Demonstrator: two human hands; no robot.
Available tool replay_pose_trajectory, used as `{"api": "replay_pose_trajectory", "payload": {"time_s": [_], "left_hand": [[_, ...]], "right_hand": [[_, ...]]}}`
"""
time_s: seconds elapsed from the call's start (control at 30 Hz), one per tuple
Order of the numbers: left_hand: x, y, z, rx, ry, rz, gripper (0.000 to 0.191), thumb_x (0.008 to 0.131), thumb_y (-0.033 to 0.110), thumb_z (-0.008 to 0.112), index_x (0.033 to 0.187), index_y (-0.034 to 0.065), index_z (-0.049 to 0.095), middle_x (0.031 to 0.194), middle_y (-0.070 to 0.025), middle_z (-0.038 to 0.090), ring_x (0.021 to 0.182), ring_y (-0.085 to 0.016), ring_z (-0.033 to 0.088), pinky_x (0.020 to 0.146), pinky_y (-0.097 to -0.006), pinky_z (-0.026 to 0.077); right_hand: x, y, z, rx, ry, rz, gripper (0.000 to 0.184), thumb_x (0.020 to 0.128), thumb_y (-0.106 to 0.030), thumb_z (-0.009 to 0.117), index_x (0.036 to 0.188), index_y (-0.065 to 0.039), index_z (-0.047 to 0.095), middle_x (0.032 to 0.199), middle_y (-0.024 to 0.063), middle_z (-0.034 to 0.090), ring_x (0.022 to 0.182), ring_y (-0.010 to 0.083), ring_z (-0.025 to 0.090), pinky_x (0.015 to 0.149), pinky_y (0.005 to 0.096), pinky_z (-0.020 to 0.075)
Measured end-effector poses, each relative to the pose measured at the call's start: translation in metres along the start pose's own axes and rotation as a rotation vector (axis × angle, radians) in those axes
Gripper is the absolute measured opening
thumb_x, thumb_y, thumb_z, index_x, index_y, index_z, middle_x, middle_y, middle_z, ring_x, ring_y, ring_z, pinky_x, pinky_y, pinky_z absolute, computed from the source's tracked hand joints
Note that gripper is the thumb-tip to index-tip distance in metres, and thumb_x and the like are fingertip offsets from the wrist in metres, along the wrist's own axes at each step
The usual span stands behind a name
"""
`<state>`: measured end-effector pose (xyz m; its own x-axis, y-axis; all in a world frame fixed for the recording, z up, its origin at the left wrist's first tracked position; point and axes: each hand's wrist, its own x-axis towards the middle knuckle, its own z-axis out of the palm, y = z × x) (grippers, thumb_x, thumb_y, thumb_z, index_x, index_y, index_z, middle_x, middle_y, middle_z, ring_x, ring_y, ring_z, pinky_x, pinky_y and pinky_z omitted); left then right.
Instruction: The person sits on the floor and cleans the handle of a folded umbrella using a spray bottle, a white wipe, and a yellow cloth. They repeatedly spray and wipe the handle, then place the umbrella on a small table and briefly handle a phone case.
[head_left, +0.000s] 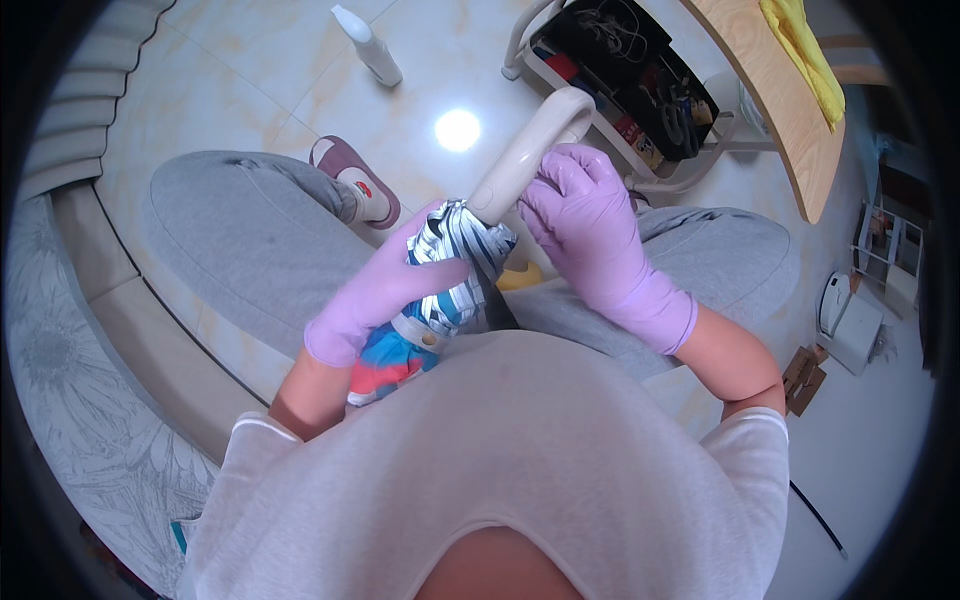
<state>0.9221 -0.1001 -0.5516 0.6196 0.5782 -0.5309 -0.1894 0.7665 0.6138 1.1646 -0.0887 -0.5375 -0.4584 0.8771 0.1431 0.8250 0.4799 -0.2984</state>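
A folded umbrella (439, 300) lies slantwise over my lap, its canopy blue, red and striped white and dark. A pale strap with a snap button (420, 334) goes around the lower canopy. My left hand (409, 281), in a lilac glove, wraps the bundled canopy with the thumb on top. The white hooked handle (517, 161) points up and away from me. Beside its shaft, my right hand (581, 217), gloved too, has its fingers curled in close to the handle. Whether anything is pinched between those fingertips is hidden.
A white bottle (371, 49) stands on the tiled floor ahead. A wheeled cart (559, 79) with black trays of cables and tools is beyond my right hand. A yellow cloth (806, 60) lies on a wooden tabletop (772, 112). A grey sofa (82, 300) runs along the left.
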Motion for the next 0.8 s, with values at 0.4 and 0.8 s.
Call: {"api": "replay_pose_trajectory", "payload": {"time_s": [0.4, 0.8], "left_hand": [[-0.005, 0.008, 0.009, 0.176, 0.033, 0.011, 0.049, 0.087, 0.001, 0.069, 0.134, 0.0047, 0.052, 0.114, -0.0005, 0.064, 0.104, -0.007, 0.058, 0.091, -0.0243, 0.048], [-0.02, 0.018, 0.024, 0.434, 0.082, 0.128, 0.055, 0.082, 0.005, 0.072, 0.132, 0.0044, 0.05, 0.112, -0.0028, 0.063, 0.103, -0.009, 0.059, 0.091, -0.0265, 0.048]], "right_hand": [[-0.004, 0.019, -0.008, -0.094, 0.241, 0.094, 0.017, 0.082, -0.013, 0.069, 0.099, -0.013, 0.074, 0.111, 0.0002, 0.066, 0.109, 0.0224, 0.059, 0.088, 0.0365, 0.0453], [0.025, 0.011, -0.023, 0.311, 0.667, 0.161, 0.021, 0.093, -0.012, 0.061, 0.112, -0.006, 0.069, 0.112, 0.0053, 0.07, 0.1, 0.0211, 0.063, 0.089, 0.0332, 0.0466]]}}
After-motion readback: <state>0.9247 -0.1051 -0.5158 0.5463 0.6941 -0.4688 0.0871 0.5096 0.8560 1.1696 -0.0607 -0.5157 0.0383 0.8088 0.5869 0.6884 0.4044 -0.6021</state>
